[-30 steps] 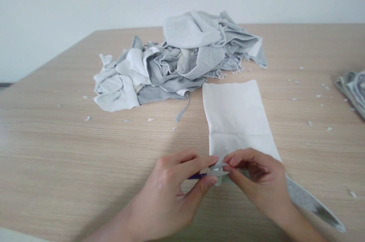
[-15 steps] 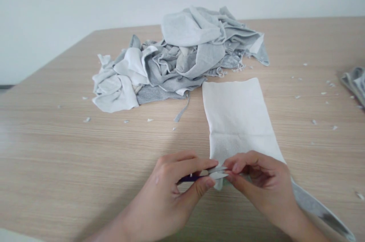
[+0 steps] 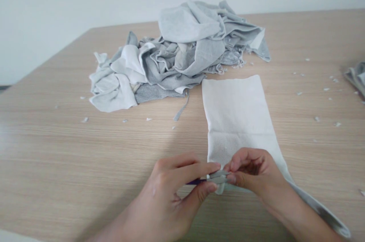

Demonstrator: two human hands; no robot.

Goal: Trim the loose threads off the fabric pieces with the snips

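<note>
My left hand (image 3: 179, 188) is closed around a pair of thread snips (image 3: 219, 177), with a bit of purple handle showing between thumb and fingers. The metal blades point right and lie nearly together over the near edge of a white piece of cloth (image 3: 235, 109). Close to the blade tips, my right hand (image 3: 256, 171) pinches the cloth's near edge between thumb and fingertips. What exactly lies between the blades is too small to make out. The cloth lies flat on the table, and its greyish near-right end trails past my right wrist.
A heap of crumpled grey and white cloth pieces (image 3: 176, 55) lies at the back of the wooden table (image 3: 137, 150). More folded cloth (image 3: 357, 78) is at the right edge. Small white scraps (image 3: 316, 119) are scattered about, and a thin grey strip (image 3: 181, 110) lies before the heap.
The snips' blades have come closer together. My right hand has shifted slightly at the cloth's edge, and the whole view has moved a little.
</note>
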